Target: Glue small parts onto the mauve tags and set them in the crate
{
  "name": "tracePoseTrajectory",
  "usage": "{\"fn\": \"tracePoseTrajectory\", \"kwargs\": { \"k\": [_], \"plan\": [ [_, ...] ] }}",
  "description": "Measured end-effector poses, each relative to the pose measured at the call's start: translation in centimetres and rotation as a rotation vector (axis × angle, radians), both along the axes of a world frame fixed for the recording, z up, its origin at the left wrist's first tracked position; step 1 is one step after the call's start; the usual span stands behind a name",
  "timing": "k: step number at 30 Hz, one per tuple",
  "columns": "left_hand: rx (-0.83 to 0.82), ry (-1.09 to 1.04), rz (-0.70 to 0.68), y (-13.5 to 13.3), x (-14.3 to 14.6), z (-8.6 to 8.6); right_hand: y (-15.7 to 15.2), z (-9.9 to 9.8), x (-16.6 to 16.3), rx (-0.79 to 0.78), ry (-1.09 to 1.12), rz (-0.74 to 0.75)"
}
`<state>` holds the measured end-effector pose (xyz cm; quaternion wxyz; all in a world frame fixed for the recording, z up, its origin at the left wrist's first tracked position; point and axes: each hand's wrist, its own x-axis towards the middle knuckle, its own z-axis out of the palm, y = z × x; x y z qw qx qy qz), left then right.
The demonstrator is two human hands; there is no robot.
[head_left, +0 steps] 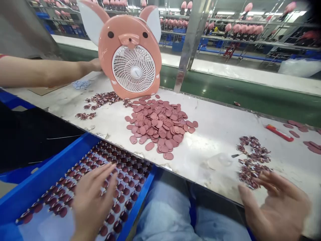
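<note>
My left hand (94, 197) is over a blue tray (140, 214), its fingers stretched out and slightly blurred. Rows of round dark-red pieces with small bow-like parts (121, 199) lie on a pale sheet in that tray. My right hand (278, 204) is at the table's front edge, thumb and fingers apart, with nothing visible between them. Its fingertips are close to a heap of small dark-red bow-like pieces (253, 160). Between my hands, farther back, a large pile of flat oval dusky-pink pieces (163, 124) is spread on the white table (213, 134).
A pink pig-shaped fan (135, 67) stands behind the pile. A red-handled cutter (279, 133) lies at the right. More bow-like pieces (102, 99) sit near the fan. Another person's arm (45, 71) reaches in from the left. A metal post (188, 47) rises behind the table.
</note>
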<state>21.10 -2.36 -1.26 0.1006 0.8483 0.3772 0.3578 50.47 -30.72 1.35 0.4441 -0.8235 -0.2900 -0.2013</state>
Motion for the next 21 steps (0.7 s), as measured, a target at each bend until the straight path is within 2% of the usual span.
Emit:
{"fn": "tracePoseTrajectory", "kwargs": {
  "k": [3, 6, 10, 13, 16, 21],
  "plan": [
    [0.252, 0.117, -0.349, -3.0, 8.0, 1.8, 2.2, 0.6, 0.6, -0.169, 0.093, 0.041],
    [0.266, 0.129, -0.489, -4.5, 11.6, 2.1, 4.1, 0.8, 1.4, -0.263, 0.191, 0.141],
    [0.176, -0.067, -0.589, -5.6, 11.9, 1.5, 5.1, 0.8, 1.9, -0.201, 0.342, 0.244],
    [0.102, -0.172, -0.65, -6.6, 11.7, 1.5, 4.9, 1.1, 0.7, -0.045, 0.495, 0.31],
    [-0.034, -0.293, -0.719, -8.5, 12.1, 2.3, 4.8, 1.6, -2.1, 0.085, 0.752, 0.43],
    [-0.367, -0.553, -0.805, -11.7, 12.8, 4.3, 5.1, 2.7, -6.0, 0.112, 1.279, 0.642]
  ]
}}
